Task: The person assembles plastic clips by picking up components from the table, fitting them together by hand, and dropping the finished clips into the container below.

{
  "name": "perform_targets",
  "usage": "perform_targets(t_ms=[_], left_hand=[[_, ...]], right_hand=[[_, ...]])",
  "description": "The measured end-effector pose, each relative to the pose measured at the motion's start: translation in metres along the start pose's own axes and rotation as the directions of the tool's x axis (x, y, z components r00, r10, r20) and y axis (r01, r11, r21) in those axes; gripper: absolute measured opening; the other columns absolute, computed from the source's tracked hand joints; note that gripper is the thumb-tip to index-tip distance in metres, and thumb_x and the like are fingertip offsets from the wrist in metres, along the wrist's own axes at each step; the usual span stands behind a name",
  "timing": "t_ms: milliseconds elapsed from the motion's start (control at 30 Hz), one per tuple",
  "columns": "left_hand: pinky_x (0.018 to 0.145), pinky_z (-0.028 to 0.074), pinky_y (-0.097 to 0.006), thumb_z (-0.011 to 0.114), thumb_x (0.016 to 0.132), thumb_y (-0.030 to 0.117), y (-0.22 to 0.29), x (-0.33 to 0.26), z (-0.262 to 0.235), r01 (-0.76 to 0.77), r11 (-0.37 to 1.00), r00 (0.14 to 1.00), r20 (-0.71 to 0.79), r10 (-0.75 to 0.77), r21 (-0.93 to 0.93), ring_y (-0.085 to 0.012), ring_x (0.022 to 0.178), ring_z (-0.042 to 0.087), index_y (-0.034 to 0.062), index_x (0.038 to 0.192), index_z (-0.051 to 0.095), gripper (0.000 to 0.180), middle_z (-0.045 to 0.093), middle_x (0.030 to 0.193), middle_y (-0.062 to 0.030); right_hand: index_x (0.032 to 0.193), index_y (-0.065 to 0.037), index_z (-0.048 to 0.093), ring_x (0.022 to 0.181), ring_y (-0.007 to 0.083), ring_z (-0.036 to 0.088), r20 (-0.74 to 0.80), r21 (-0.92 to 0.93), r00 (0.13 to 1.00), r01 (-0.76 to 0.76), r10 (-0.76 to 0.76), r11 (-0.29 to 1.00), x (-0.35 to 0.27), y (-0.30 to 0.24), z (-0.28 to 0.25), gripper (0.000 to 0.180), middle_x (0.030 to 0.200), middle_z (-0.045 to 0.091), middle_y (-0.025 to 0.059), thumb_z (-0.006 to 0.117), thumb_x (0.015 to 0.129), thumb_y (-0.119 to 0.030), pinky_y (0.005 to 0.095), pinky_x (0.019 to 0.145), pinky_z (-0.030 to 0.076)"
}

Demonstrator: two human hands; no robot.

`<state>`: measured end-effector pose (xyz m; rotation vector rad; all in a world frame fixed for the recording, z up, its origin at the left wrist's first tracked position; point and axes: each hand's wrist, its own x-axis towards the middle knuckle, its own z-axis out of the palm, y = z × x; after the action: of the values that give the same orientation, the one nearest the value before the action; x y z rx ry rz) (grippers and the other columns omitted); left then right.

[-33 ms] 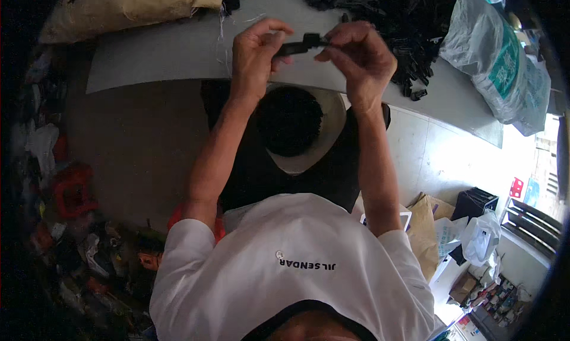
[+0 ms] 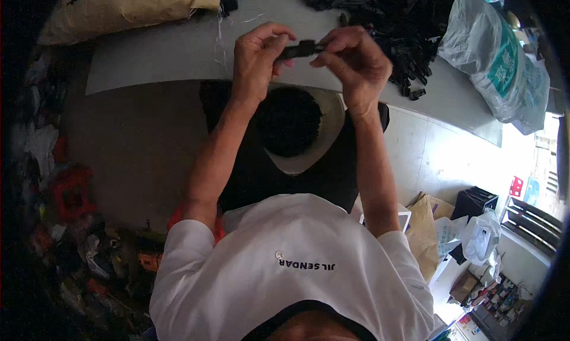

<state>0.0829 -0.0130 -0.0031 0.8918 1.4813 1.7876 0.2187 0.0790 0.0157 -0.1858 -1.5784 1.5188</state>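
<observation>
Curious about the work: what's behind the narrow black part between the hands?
Behind the narrow black part is the flat grey table, with a heap of small black pieces farther right. The left hand, right hand and part hide the surface behind them.

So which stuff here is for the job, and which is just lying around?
Seems part of the job:
- black part in the left grip, right grip at its other end
- heap of dark pieces
- table

Probably just lying about:
- tan sack
- green-and-clear plastic bag
- brown paper bag
</observation>
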Motion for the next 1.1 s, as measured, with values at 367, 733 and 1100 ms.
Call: perform_targets(t_ms=[367, 733, 1100], left_hand=[[0.064, 0.05, -0.022, 0.059, 0.089, 0.008, 0.016, -0.025, 0.011, 0.098, 0.995, 0.964, 0.247, -0.099, 0.014, -0.0077, 0.068, 0.058, 0.0004, 0.099, 0.062, 0.013, 0.062, 0.083, -0.0038], [0.077, 0.052, -0.026, 0.057, 0.089, 0.008, 0.017, -0.042, 0.015, -0.033, 0.999, 0.98, 0.195, 0.04, -0.039, -0.0118, 0.086, 0.061, 0.002, 0.114, 0.056, 0.026, 0.06, 0.104, -0.0077], [0.077, 0.053, -0.028, 0.058, 0.09, 0.013, 0.02, -0.047, 0.011, -0.135, 0.971, 0.954, 0.29, 0.074, 0.198, -0.0177, 0.093, 0.06, 0.0015, 0.118, 0.053, 0.03, 0.058, 0.109, -0.0108]], right_hand=[[0.084, 0.0, 0.056, 0.069, 0.0142, 0.06, 0.036, -0.324, 0.989, -0.122, 0.141, 0.938, -0.032, -0.014, -0.004, 0.013, 0.083, 0.056, 0.0066, 0.065, 0.077, 0.007, 0.0247, 0.058, 0.049], [0.085, 0.0, 0.059, 0.088, 0.019, 0.059, 0.018, -0.435, 0.995, -0.084, 0.101, 0.896, -0.038, -0.025, -0.005, 0.018, 0.107, 0.051, 0.0111, 0.072, 0.073, 0.001, 0.0274, 0.065, 0.055], [0.084, 0.0, 0.061, 0.087, 0.0191, 0.06, 0.068, -0.476, 0.996, -0.024, 0.064, 0.879, -0.039, -0.023, -0.007, 0.021, 0.103, 0.053, 0.0102, 0.076, 0.07, -0.001, 0.0279, 0.064, 0.056]])
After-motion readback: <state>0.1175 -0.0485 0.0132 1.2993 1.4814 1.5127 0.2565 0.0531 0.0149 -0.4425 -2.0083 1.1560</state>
